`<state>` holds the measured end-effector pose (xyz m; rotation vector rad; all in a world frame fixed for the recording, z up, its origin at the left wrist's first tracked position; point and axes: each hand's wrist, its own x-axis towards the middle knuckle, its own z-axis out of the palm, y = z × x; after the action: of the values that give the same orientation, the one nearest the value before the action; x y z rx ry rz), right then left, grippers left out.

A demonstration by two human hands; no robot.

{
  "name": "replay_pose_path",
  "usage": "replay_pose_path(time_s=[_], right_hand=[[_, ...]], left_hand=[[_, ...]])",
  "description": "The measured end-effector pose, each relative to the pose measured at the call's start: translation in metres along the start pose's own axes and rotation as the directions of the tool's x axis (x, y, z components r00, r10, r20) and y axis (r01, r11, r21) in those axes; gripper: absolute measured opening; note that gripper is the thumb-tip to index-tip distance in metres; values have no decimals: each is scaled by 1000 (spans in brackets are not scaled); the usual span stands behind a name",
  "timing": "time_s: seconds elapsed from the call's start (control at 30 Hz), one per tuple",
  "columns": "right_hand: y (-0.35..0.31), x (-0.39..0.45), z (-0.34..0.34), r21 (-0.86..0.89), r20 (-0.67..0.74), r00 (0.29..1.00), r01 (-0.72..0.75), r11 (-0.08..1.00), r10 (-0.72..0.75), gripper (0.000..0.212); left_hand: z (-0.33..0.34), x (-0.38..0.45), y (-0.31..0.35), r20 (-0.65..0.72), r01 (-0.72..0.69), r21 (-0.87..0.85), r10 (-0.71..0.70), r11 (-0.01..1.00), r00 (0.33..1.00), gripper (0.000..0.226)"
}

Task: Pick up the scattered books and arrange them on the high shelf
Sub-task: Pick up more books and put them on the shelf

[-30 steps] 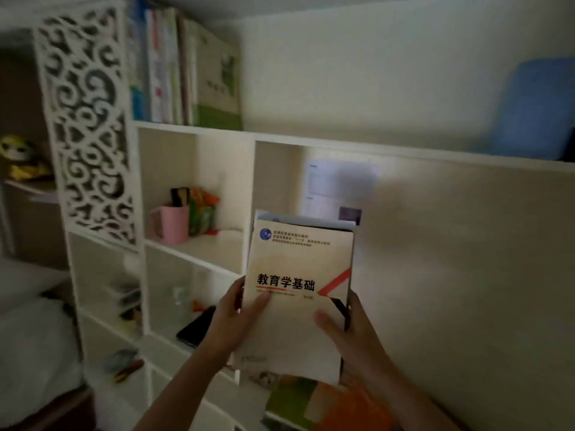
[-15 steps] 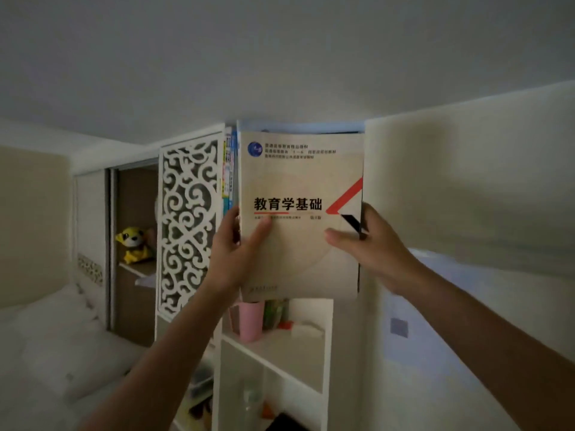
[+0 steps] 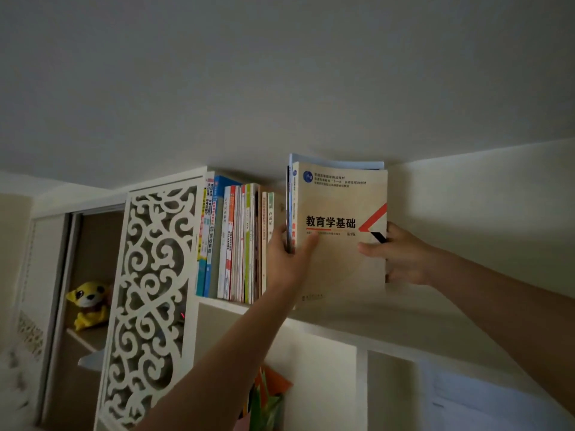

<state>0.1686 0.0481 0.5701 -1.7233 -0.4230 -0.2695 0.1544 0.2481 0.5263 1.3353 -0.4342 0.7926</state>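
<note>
Shelf [image 3: 224, 304] under hands, row [image 3: 236, 241] standing left of left hand. Books [image 3: 340, 231] upright at row's end, cover outward, probably for sliding in. Left hand [image 3: 287, 259] gripped spine edge; right hand [image 3: 396, 256] pinched opposite edge, steadying stack.

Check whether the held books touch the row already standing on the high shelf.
Apart. The head view shows the left hand and a gap between the held books and the row.
</note>
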Motion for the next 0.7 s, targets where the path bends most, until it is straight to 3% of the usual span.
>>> replay_pose_path(time_s=[0.13,0.33,0.47,0.57,0.7], right_hand=[[27,22,3,-5,43,997,-58,998,58,53],[39,46,5,33,109,991,-76,997,72,50],[49,68,9,37,161,986,-50,998,44,52],[59,85,15,39,168,985,-40,998,33,55],[66,103,20,91,259,966,-41,995,17,53]], left_hand=[[-12,-1,-24,63,62,11,-63,998,996,33],[-59,1,-30,326,53,101,-84,993,942,60],[-62,7,-40,275,-88,245,18,965,961,61],[-59,15,-52,223,-219,413,136,884,965,56],[-58,21,-62,159,-253,497,200,830,967,55]])
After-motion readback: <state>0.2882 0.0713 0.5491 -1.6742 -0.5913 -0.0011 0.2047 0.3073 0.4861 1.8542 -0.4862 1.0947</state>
